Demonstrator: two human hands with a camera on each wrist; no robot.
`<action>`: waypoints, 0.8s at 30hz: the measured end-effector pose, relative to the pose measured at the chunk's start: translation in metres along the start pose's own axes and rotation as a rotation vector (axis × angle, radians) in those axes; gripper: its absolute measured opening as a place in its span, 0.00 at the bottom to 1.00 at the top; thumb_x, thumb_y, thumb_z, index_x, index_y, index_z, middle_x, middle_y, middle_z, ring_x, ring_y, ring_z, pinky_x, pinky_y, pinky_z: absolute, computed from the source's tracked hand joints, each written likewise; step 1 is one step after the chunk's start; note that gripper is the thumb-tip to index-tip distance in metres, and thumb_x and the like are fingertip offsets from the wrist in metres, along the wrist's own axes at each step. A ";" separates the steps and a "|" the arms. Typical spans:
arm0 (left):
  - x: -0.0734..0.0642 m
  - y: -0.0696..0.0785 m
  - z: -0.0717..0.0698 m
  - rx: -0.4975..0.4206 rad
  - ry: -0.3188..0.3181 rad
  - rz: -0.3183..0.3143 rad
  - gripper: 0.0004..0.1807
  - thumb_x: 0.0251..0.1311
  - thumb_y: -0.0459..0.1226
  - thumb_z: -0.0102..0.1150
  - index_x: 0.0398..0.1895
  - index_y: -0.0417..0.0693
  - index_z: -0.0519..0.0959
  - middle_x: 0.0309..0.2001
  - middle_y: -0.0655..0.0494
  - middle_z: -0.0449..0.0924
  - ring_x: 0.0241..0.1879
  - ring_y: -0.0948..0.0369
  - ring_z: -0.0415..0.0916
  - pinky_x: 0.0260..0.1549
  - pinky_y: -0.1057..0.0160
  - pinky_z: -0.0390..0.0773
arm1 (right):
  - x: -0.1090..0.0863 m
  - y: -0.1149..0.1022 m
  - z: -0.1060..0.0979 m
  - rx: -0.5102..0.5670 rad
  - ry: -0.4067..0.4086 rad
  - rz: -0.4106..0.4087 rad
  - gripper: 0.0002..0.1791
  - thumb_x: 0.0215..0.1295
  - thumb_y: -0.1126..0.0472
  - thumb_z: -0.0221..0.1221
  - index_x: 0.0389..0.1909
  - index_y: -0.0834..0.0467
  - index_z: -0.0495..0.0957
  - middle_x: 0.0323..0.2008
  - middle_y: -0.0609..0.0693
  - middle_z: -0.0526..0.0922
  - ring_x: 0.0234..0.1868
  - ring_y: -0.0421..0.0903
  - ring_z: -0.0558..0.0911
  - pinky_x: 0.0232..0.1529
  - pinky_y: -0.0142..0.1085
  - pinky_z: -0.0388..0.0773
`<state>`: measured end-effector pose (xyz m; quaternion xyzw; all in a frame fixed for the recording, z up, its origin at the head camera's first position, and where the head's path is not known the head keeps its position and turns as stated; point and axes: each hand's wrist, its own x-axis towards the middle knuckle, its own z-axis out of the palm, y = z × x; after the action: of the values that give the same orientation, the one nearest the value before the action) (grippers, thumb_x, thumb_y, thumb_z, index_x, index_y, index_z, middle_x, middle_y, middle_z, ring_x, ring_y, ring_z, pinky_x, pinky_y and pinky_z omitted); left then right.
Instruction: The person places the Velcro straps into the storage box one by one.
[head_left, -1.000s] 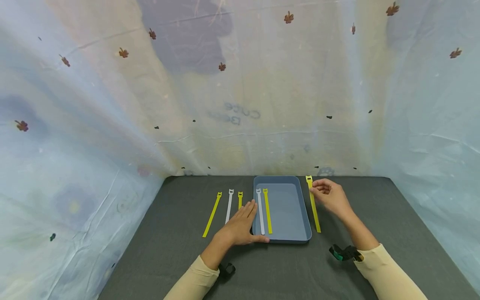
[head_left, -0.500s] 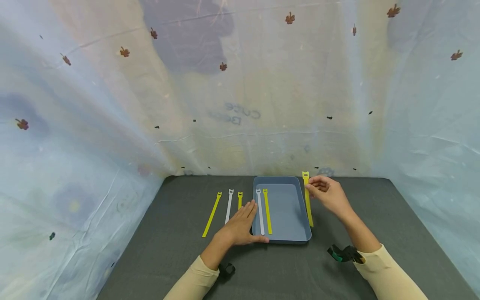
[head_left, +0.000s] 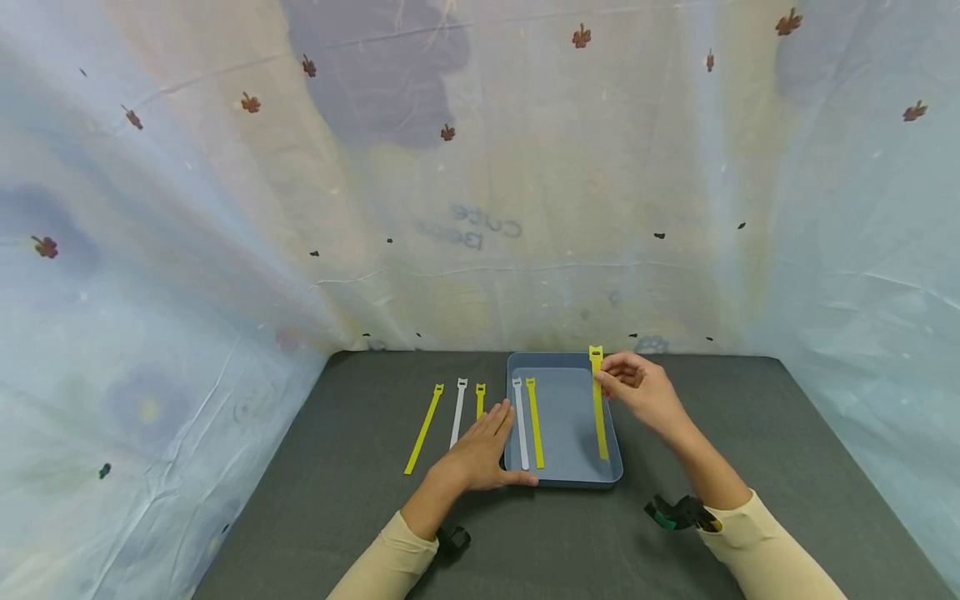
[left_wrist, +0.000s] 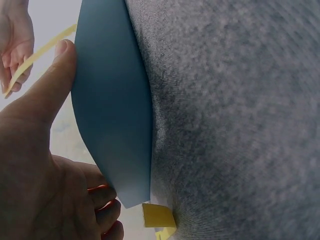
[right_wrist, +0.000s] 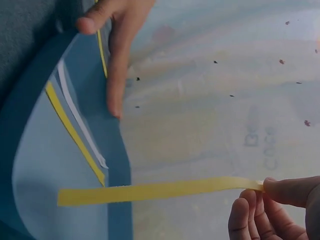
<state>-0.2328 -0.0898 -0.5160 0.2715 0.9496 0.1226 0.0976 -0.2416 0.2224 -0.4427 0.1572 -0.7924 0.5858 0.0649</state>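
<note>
My right hand (head_left: 641,390) pinches a yellow cable strap (head_left: 598,408) near its slotted head, thumb against fingers. In the right wrist view the strap (right_wrist: 155,192) stretches out level from the fingertips across the tray's wall. The blue-grey tray (head_left: 573,482) stands below it. Inside, a white strap (head_left: 521,429) and a yellow strap (head_left: 535,425) lie side by side at the left. My left hand (head_left: 480,457) rests against the tray's left side, thumb at the near corner and fingers along the edge. In the left wrist view its thumb (left_wrist: 60,65) touches the tray's outer wall (left_wrist: 112,110).
Left of the tray lie a yellow strap (head_left: 424,429), a white strap (head_left: 458,410) and another yellow strap (head_left: 480,398), the last partly hidden by my left hand. A dark grey cloth (head_left: 360,533) covers the table. A patterned sheet (head_left: 480,292) hangs behind.
My right hand has moved left, carrying the yellow strap from beside the tray's right edge to over its right part. The left hand has stayed put.
</note>
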 end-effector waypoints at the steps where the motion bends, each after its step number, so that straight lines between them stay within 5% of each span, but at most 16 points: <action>1: 0.000 0.000 0.000 -0.002 0.000 -0.002 0.70 0.60 0.77 0.59 0.89 0.43 0.42 0.89 0.46 0.37 0.87 0.50 0.37 0.84 0.50 0.46 | 0.000 0.002 0.002 0.004 -0.008 -0.001 0.13 0.78 0.63 0.64 0.51 0.69 0.79 0.41 0.65 0.85 0.34 0.49 0.86 0.38 0.33 0.86; 8: 0.000 0.001 -0.001 -0.015 -0.002 -0.014 0.71 0.59 0.77 0.60 0.89 0.44 0.42 0.89 0.48 0.36 0.87 0.51 0.37 0.84 0.50 0.47 | 0.005 0.015 0.020 0.059 -0.072 0.015 0.11 0.79 0.65 0.63 0.52 0.71 0.78 0.39 0.62 0.86 0.35 0.57 0.86 0.36 0.35 0.87; 15: 0.002 0.001 0.001 -0.004 -0.003 -0.020 0.71 0.59 0.78 0.59 0.89 0.44 0.42 0.89 0.48 0.37 0.87 0.52 0.36 0.84 0.50 0.47 | 0.013 0.024 0.033 0.112 -0.131 0.173 0.16 0.79 0.61 0.63 0.56 0.70 0.76 0.43 0.60 0.87 0.41 0.54 0.87 0.42 0.36 0.87; 24: 0.001 0.000 0.000 -0.009 -0.003 -0.017 0.70 0.59 0.78 0.59 0.89 0.43 0.43 0.89 0.47 0.37 0.87 0.52 0.36 0.84 0.50 0.48 | 0.034 0.040 0.043 0.128 -0.183 0.240 0.16 0.79 0.63 0.63 0.57 0.71 0.76 0.41 0.57 0.88 0.42 0.55 0.87 0.50 0.51 0.87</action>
<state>-0.2333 -0.0890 -0.5160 0.2631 0.9512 0.1255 0.1011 -0.2830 0.1859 -0.4827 0.1179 -0.7692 0.6218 -0.0880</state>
